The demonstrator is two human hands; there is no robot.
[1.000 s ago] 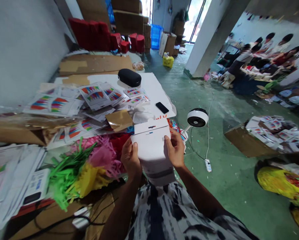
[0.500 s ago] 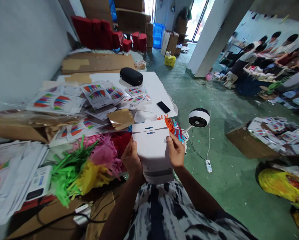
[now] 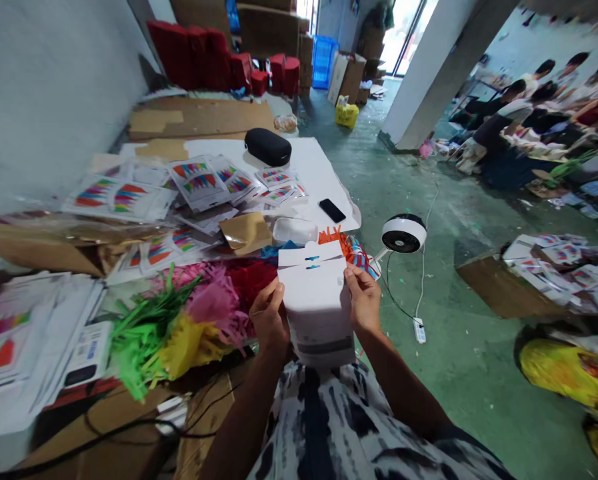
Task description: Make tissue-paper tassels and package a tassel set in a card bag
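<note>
In front of my body I hold white cards with hang holes (image 3: 315,303), at least two of them overlapping at the top. My left hand (image 3: 271,317) is closed on their left edge, thumb up. On the right edge, my right hand (image 3: 363,298) pinches them between thumb and fingers. Beyond the cards lie orange paper strips (image 3: 333,237) and a white plastic tray (image 3: 295,231). Left of my left hand are bundles of pink (image 3: 213,300), green (image 3: 136,360) and yellow tissue strips (image 3: 191,343).
Printed cards (image 3: 199,183) lie piled on the white table (image 3: 319,167) with a black case (image 3: 267,147) and a phone (image 3: 332,210). A small fan (image 3: 403,233) stands at the right. A carton (image 3: 499,287) of cards sits on the floor. Several people work at the far right.
The cards and both hands have shifted slightly right in view, as has the whole scene. Both hands keep hold of the cards' edges.
</note>
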